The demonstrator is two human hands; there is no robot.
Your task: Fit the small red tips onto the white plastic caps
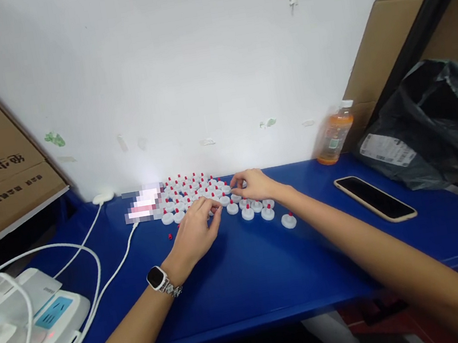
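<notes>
The white round plastic caps with upright red tips (pixel 248 213) stand on the blue counter (pixel 272 280), in front of the white wall (pixel 213 69). From left to right, the group begins beside a bright, pixel-blurred rectangular object (pixel 143 205), packs densely at the centre and thins toward the right. One cap stands apart at the right end, near the right forearm. The caps rest base-down; the axis through each tip is roughly vertical, and the tip points up.

Left hand (pixel 197 227): positioned at the near edge of the group, palm down. The fingers are curled, with thumb and index tips close together; whether they grip a part cannot be told.

Right hand (pixel 256 183): positioned above the right part of the group. The fingers are bent toward the thumb in a narrow pinch; any held part cannot be made out.

Cap appearance: wide, low, pale base; narrow, bright red tip. A small loose red piece (pixel 170 236) lies left of the left hand.
</notes>
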